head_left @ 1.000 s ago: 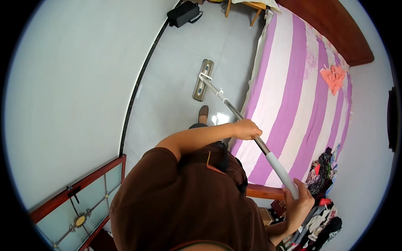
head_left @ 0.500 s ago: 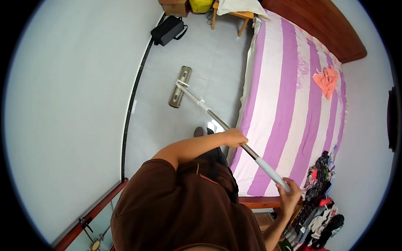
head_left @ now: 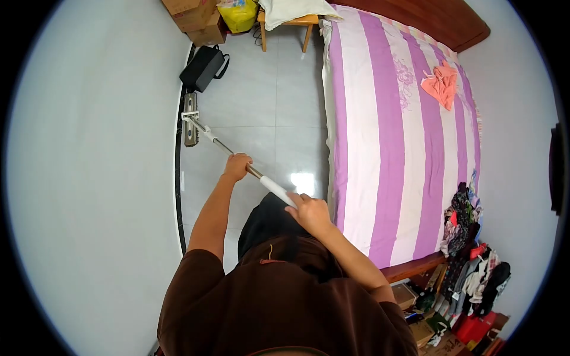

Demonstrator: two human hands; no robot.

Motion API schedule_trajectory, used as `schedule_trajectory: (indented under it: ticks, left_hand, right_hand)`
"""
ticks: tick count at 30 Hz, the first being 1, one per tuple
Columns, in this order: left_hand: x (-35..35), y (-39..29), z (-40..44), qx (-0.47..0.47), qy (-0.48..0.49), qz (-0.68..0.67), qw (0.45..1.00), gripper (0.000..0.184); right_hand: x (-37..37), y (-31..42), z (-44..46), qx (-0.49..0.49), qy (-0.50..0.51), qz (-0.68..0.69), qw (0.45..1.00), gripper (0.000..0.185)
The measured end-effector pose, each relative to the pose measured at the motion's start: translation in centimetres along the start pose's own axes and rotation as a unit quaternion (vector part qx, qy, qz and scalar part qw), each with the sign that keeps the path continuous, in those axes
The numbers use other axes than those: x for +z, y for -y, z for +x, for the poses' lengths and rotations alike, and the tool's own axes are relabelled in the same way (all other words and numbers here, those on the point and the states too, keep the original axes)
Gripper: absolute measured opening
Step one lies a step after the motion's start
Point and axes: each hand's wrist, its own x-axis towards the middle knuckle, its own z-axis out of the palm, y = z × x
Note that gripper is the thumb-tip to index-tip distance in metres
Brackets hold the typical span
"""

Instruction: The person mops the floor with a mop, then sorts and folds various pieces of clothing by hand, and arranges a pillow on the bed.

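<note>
A mop [head_left: 222, 146] with a metal pole and a white grip slants across the floor in front of me. My left hand [head_left: 238, 167] is wrapped round the metal pole about halfway along. Higher up, my right hand [head_left: 310, 213] grips the white end of the handle, its fingers closed. The wide mop head [head_left: 190, 133] lies on the grey tiles along the dark baseboard at the left wall. Just beyond the head sits a black bag [head_left: 202, 69], very near it. What touches the floor under the head is hidden.
A bed [head_left: 385, 154] with a purple-and-white striped sheet fills the right side; an orange cloth [head_left: 441, 86] lies on it. At the back stand cardboard boxes [head_left: 189, 15], a yellow bag [head_left: 238, 15] and a wooden stool [head_left: 288, 19]. Clothes [head_left: 482, 279] hang at the bed's foot.
The mop head has moved left from the middle of the floor to the wall. Both hands have swung left with the pole, and the right hand has come in from over the bed's corner.
</note>
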Motion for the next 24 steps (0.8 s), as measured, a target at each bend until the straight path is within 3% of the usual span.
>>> schedule_trajectory:
  ticks: [2,5,9,16,22,24]
  left_hand:
    - [-1.6,0.4,0.0,-0.066,0.033,-0.018,0.997,0.017]
    - [-1.7,-0.1,0.3,-0.073,-0.019,-0.048,0.996,0.018]
    - [-1.8,-0.4,0.9,-0.081,-0.003,-0.027,0.996,0.019]
    - [-2.2,-1.9,1.3,-0.009,-0.079,-0.067,0.995,0.024]
    - [-2.5,-7.4,6.1,0.035,-0.035,-0.106,0.993,0.022]
    - [-2.8,-10.1,9.1,0.088,-0.026,-0.132,0.987,0.02]
  right_hand:
    - [-0.5,0.9,1.1,-0.005,0.001,0.002,1.0,0.038]
    - [-1.0,0.7,2.1,-0.036,-0.026,-0.009,0.999,0.041]
    - [-2.0,0.3,2.6,-0.054,0.001,-0.017,0.998,0.042]
    - [-6.1,-0.6,2.6,-0.073,0.056,-0.041,0.995,0.045]
    - [-13.2,-5.1,3.5,-0.057,0.077,-0.014,0.995,0.041]
    - [-16.2,-7.3,3.8,-0.037,0.044,-0.017,0.998,0.036]
